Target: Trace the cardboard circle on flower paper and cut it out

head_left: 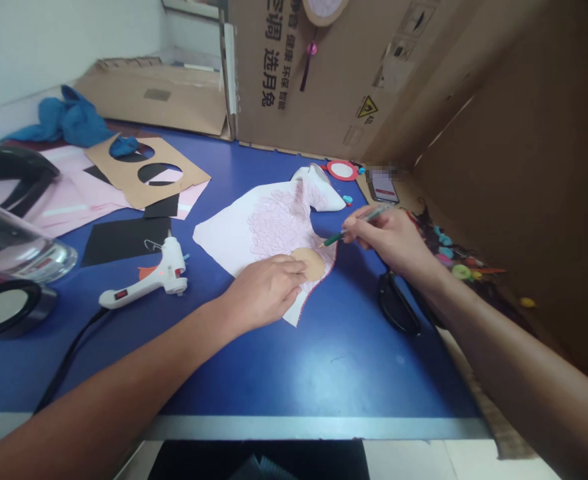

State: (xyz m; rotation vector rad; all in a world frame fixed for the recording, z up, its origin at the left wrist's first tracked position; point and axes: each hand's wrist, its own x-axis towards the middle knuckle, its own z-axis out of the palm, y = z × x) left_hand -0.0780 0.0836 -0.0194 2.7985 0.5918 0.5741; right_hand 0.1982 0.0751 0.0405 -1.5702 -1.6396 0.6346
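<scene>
On the blue table, a white sheet (229,230) with a pinkish line drawing lies spread, its far end curled up. My left hand (267,290) holds a tan cardboard disc (310,264) flat against the sheet, fingers together over its left side. In my right hand (391,237) is a green pencil (335,238), gripped between thumb and fingers. Its tip meets the sheet by the disc's upper right edge, as far as I can see. A reddish line runs along the sheet's near right edge.
A white glue gun (147,277) with a black cord lies left of the sheet. Nearby are a clear bottle (21,243), a tape roll (9,310) and a cardboard piece (147,170) with round holes. To the right lie a phone (384,187) and black glasses case (398,305).
</scene>
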